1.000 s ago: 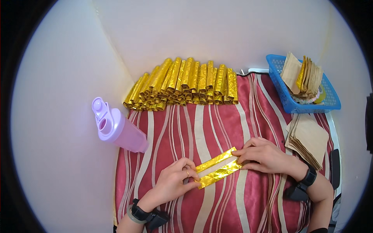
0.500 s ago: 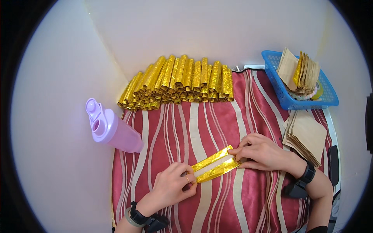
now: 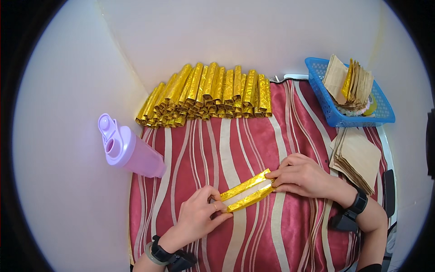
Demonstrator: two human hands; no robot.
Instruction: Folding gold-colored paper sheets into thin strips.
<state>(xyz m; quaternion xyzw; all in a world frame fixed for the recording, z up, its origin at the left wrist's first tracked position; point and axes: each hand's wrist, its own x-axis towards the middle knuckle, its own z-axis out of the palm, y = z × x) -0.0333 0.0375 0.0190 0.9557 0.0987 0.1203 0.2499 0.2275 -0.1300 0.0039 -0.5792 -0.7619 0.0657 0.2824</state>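
- The left hand is partly closed, fingers bent and thumb reaching forward; it has hold of the left end of a folded gold strip. A thin ring sits on one finger.
- The right hand is likewise partly closed, its thumb and fingers pinching the right end of the same gold strip. The fingertips are partly hidden.
- The strip lies between the two hands, slanting up to the right, near the front of the work surface. Its two long gold edges are folded inward, with a pale band between them.
- A black wrist strap is worn on the left arm; another black strap is on the right.
- Beneath the hands is a red cloth with wavy pale stripes, showing some creases.
- To the right, beyond the right hand, lies a stack of tan paper, sheets slightly fanned.
- Behind that stack stands a blue basket, holding upright folded papers, one gold among them.
- To the left, a lilac bottle appears tilted, its cap flipped open.
- At the back, gold tubes are piled in layers beside the pale wall.
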